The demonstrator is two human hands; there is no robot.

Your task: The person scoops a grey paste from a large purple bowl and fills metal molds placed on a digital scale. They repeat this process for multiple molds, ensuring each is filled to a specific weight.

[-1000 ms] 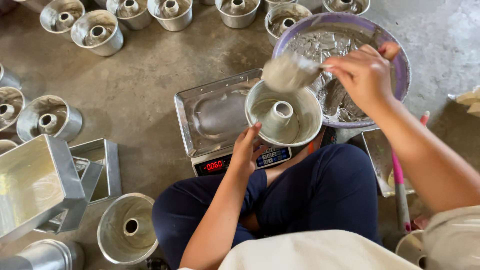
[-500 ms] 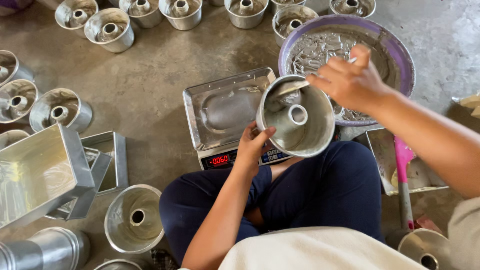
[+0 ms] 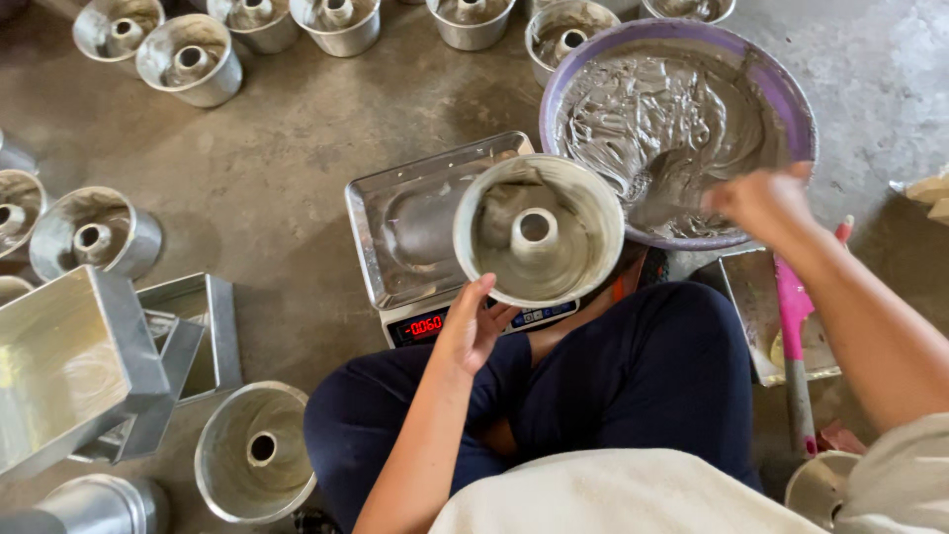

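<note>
— Where do we have our left hand [image 3: 473, 326]?

— Forearm running up from the lower middle, wrist bent back, fingers and thumb clamped on the near rim of the ring-shaped metal tin [image 3: 539, 229]. We hold the tin tilted toward us, so its centre tube and the grey batter smeared inside both show. It hangs just above our fingertips, over the right end of the steel tray on the digital scale [image 3: 420, 237].

— And our right hand [image 3: 761, 203]?

— Its arm comes in from the lower right, elbow out, reaching across to the big purple-rimmed basin [image 3: 682, 133] of grey batter. The fingers are curled shut around a scoop [image 3: 660, 203] whose bowl lies in the batter, just left of the knuckles. The hand is a little blurred, so we cannot make out the grip finger by finger.

— What lies around us?

— Beyond the basin, a row of filled ring tins [image 3: 188, 61]. Far left of our left hand, an empty ring tin [image 3: 255, 450] and square tins [image 3: 79, 361] stacked loosely. Below the right wrist, a pink-handled spatula [image 3: 793, 336] on a small tray, well apart from the fingers.
</note>
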